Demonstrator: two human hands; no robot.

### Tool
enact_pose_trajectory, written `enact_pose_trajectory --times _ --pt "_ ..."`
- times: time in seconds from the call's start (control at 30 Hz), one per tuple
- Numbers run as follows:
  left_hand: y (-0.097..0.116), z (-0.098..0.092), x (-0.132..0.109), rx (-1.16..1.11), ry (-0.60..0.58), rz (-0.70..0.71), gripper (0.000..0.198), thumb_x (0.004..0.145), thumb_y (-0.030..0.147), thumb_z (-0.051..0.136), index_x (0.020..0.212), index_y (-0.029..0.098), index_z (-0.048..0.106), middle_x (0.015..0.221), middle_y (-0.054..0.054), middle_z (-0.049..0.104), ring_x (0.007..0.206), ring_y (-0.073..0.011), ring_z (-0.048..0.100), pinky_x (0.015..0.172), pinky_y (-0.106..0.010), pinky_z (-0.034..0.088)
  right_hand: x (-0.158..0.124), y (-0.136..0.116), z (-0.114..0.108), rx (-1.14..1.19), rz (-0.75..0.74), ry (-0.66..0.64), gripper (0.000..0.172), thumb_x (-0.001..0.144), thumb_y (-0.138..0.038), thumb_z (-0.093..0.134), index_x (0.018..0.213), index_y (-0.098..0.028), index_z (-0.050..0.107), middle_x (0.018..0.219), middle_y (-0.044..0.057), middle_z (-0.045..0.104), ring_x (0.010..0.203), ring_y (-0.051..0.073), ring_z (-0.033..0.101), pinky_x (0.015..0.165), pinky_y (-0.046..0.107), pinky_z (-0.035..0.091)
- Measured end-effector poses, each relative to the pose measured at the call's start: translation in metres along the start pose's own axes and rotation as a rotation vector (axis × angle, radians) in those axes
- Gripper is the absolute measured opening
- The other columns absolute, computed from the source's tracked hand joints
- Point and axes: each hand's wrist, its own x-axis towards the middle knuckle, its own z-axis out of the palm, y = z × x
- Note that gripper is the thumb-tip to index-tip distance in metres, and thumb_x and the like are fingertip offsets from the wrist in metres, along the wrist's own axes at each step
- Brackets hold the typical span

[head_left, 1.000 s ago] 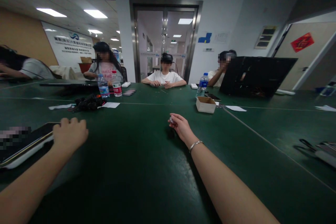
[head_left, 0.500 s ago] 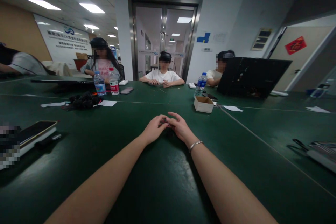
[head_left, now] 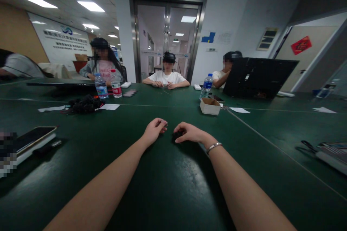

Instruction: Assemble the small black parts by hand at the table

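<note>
Both my forearms reach out over the dark green table. My left hand rests on the table with thumb and fingers pinched together; a tiny thing may sit at the fingertips, too small to name. A short gap to its right, my right hand lies knuckles up with its fingers curled under, over a dark spot on the table. What is under them is hidden. A silver bracelet circles the right wrist.
A phone lies on a white slab at the left edge. Farther off are a small cardboard box, water bottles, a black bundle, paper sheets and an open laptop. Tools lie at right. Three people sit opposite.
My left hand came from beside the phone to the middle, met my right hand, and has now drawn slightly apart. The right hand has turned palm down.
</note>
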Motion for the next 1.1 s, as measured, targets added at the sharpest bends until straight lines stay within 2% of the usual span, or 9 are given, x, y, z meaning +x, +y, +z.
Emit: enact_pose_trajectory --times 0.07,0.2,0.3,0.37,0.6,0.7,0.77,0.97,1.1 --pt "0.001 0.000 0.000 -0.017 -0.026 -0.012 0.036 0.072 0.048 0.065 0.086 0.016 0.055 0.089 -0.007 0.063 0.078 -0.0143 0.060 0.073 -0.031 0.048 0.003 0.002 0.004 -0.004 -0.019 0.049 0.034 0.053 -0.027 0.077 0.082 -0.016 0.063 0.081 -0.001 0.057 0.074 0.012 0.053 0.070 0.027 0.043" --pt "0.001 0.001 -0.002 -0.017 -0.083 0.023 0.035 0.071 0.045 0.067 0.087 0.016 0.057 0.092 -0.007 0.064 0.089 -0.0175 0.061 0.078 -0.033 0.048 0.015 0.007 0.024 0.075 -0.074 0.219 0.024 0.060 -0.025 0.070 0.077 -0.015 0.058 0.070 -0.003 0.056 0.066 0.011 0.051 0.064 0.026 0.041" --pt "-0.001 0.001 -0.002 -0.025 -0.089 0.047 0.035 0.068 0.041 0.069 0.089 0.016 0.057 0.092 -0.006 0.063 0.092 -0.0182 0.060 0.080 -0.033 0.048 0.022 0.011 0.035 0.041 -0.126 0.343 0.019 0.061 -0.020 0.065 0.078 -0.016 0.057 0.072 -0.003 0.058 0.066 0.011 0.051 0.065 0.025 0.041" --pt "-0.003 0.001 -0.001 -0.031 -0.078 0.053 0.034 0.068 0.039 0.070 0.089 0.017 0.057 0.091 -0.005 0.063 0.091 -0.0179 0.060 0.079 -0.033 0.048 0.023 0.012 0.039 -0.001 -0.145 0.377 0.019 0.062 -0.021 0.064 0.079 -0.016 0.058 0.073 -0.002 0.059 0.067 0.011 0.052 0.064 0.025 0.040" --pt "0.003 0.008 0.003 0.037 -0.020 -0.007 0.025 0.072 0.032 0.067 0.089 0.016 0.058 0.084 -0.006 0.063 0.080 -0.0161 0.062 0.068 -0.028 0.048 0.021 0.012 0.037 -0.155 -0.114 0.394 0.020 0.067 -0.030 0.064 0.081 -0.017 0.065 0.070 0.000 0.059 0.065 0.012 0.051 0.059 0.023 0.036" --pt "0.008 0.012 0.003 0.059 -0.001 -0.022 0.026 0.073 0.032 0.065 0.092 0.016 0.060 0.088 -0.007 0.065 0.082 -0.0166 0.061 0.065 -0.026 0.047 0.022 0.012 0.036 -0.272 -0.120 0.404 0.018 0.068 -0.034 0.064 0.070 -0.016 0.063 0.067 -0.001 0.055 0.063 0.012 0.048 0.057 0.023 0.033" --pt "0.009 0.012 0.001 0.055 -0.002 -0.010 0.029 0.073 0.033 0.064 0.097 0.017 0.061 0.093 -0.007 0.066 0.086 -0.0173 0.061 0.063 -0.024 0.046 0.023 0.013 0.037 -0.322 -0.127 0.402 0.024 0.069 -0.038 0.064 0.062 -0.016 0.058 0.063 -0.002 0.050 0.060 0.011 0.045 0.055 0.023 0.030" --pt "0.011 0.010 -0.004 0.055 -0.068 0.018 0.033 0.073 0.030 0.065 0.103 0.017 0.064 0.097 -0.007 0.067 0.086 -0.0167 0.061 0.065 -0.023 0.046 0.024 0.014 0.038 -0.294 -0.127 0.386 0.032 0.070 -0.041 0.062 0.054 -0.017 0.050 0.059 -0.003 0.045 0.057 0.010 0.041 0.053 0.023 0.027" --pt "0.009 0.010 -0.003 0.066 -0.072 0.021 0.032 0.073 0.028 0.065 0.102 0.016 0.065 0.093 -0.007 0.067 0.079 -0.0145 0.060 0.065 -0.024 0.046 0.024 0.014 0.037 -0.272 -0.125 0.387 0.032 0.070 -0.043 0.062 0.055 -0.017 0.055 0.060 -0.002 0.047 0.058 0.010 0.042 0.053 0.023 0.028"
